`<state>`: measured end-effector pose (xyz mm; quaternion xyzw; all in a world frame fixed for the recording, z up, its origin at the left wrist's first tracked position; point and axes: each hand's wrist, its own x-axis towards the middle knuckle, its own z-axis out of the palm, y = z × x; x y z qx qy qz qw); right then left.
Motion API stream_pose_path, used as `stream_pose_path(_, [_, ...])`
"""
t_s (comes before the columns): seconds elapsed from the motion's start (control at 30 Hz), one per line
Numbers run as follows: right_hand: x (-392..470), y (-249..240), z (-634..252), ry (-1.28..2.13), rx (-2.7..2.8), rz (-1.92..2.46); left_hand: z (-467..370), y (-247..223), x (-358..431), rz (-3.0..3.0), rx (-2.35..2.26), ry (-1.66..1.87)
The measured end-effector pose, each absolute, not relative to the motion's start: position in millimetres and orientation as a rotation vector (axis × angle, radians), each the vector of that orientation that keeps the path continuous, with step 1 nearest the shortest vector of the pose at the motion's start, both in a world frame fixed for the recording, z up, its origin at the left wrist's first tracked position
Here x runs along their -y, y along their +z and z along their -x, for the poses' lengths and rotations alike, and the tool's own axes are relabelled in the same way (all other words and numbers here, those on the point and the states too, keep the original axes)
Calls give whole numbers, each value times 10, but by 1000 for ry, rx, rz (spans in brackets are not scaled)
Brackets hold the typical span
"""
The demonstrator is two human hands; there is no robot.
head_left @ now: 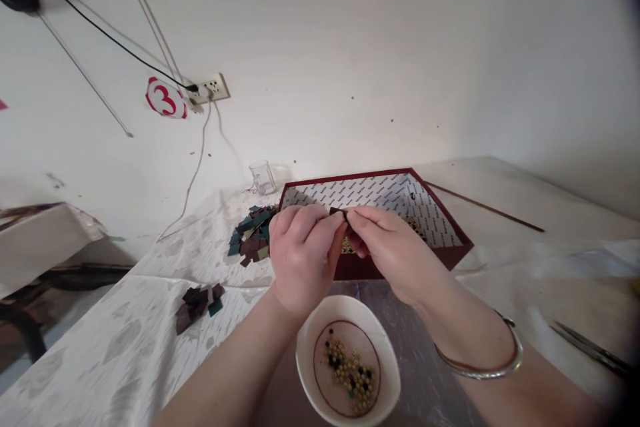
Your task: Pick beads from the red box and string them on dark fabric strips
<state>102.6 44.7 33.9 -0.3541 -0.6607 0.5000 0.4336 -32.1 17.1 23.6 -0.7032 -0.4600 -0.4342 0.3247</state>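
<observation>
Left hand [303, 253] and right hand [393, 243] are both pinching a dark scrap [337, 211], bowl [386, 357] of beads [349, 368] sitting nearby.

Left forearm [235, 360] and right forearm [465, 320], both bare, angle in either side of white bowl [303, 357]; left hand [303, 257] curled, knuckles up, right hand [387, 240] thumb extended, fingertips [361, 219] pinching close together beyond far rim.

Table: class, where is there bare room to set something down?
Cloth looks bare left of the left forearm, before the small pile, and on the right between stick and dark tool. Crowded: the middle, where left hand, right hand, box and bowl cluster, with the large pile beside the box.
</observation>
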Motion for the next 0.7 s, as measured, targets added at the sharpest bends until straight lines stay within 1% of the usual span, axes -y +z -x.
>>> stream_pose_path(0.2, [-457, 296, -992, 1246, 1651, 905, 334, 283, -179, 1899, 1314, -1224])
stream_pose_path(0.37, [-468, 296, -972, 1195, 1662, 934, 347, 226, -173, 1818, 1263, -1100])
stream_pose_path(0.5, [-493, 271, -950, 1267, 1597, 965, 339, 175, -189, 1797, 1261, -1049])
stream_pose_path(0.7, [-507, 234, -926, 1341, 1564, 932, 329, 191, -212, 1905, 1400, -1091])
